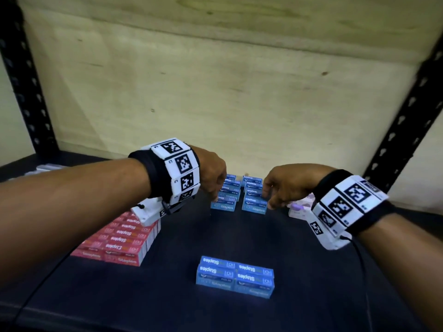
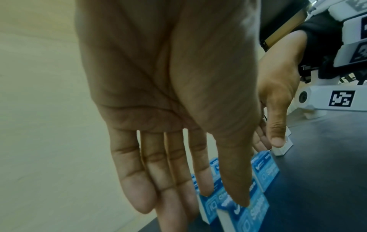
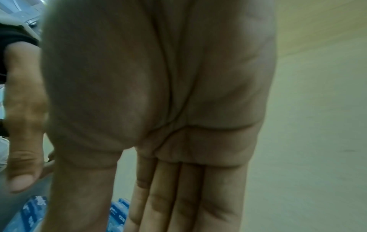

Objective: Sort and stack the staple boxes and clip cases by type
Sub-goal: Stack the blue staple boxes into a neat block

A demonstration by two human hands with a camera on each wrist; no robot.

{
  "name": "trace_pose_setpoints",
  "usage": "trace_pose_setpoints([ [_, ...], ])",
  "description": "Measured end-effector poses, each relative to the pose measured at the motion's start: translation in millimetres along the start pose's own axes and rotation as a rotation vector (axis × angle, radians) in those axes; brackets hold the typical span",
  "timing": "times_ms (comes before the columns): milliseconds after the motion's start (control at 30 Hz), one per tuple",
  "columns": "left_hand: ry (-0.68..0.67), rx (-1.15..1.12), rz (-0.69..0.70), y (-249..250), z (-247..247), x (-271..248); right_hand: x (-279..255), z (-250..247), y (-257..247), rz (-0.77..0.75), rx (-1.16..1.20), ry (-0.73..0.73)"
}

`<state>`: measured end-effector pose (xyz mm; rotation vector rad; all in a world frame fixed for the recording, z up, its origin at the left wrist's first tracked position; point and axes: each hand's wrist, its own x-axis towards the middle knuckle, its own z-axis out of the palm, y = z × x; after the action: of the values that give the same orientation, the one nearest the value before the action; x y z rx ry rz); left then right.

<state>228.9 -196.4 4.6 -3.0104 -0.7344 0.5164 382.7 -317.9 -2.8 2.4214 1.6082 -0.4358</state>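
Head view, nearest first: a tidy block of blue staple boxes (image 1: 235, 276) lies flat on the dark shelf (image 1: 167, 295), and a red stack (image 1: 119, 238) sits to its left, so the colours appear already separated. Farther back, the left hand (image 1: 212, 174) and right hand (image 1: 282, 185) flank two rows of blue boxes (image 1: 239, 195), fingers straight and gripping nothing, probably squaring the rows. A pale case (image 1: 300, 207) behind the right hand is too hidden to identify.

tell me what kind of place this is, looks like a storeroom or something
Probably a storage shelf in a stockroom or supply room. Black perforated metal uprights frame a dark shelf below a plywood board, and bulk stationery sits on it: red staple boxes and blue staple boxes.
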Motion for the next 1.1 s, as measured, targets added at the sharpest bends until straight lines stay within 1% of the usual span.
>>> trace_pose_setpoints([
  [100,-0.039,-0.043,0.019,-2.1,-0.6,6.1,6.1,0.3,-2.7,-0.004,0.034,-0.036],
  [167,-0.026,-0.068,0.023,-2.4,2.9,11.1,9.5,1.3,-3.9,-0.005,0.037,-0.049],
  [267,-0.04,-0.025,0.028,1.4,9.2,14.0,11.6,4.0,-6.4,-0.01,0.035,-0.044],
  [400,0.009,0.002,0.024,6.7,9.8,9.5,6.7,8.0,-9.3,-0.016,-0.007,-0.039],
  [533,-0.054,0.064,0.048,11.9,10.5,-4.2,-11.7,10.6,-12.1,-0.03,0.009,-0.079],
  [733,-0.083,0.116,0.1,12.8,22.8,-36.6,-46.0,23.1,-22.7,-0.063,0.016,-0.131],
  [867,-0.092,0.127,0.138,13.2,30.2,-59.9,-73.0,32.8,-28.4,-0.091,-0.013,-0.111],
  [1100,-0.113,0.114,0.146,13.9,44.4,-86.5,-102.9,47.7,-26.6,-0.094,0.009,-0.091],
])
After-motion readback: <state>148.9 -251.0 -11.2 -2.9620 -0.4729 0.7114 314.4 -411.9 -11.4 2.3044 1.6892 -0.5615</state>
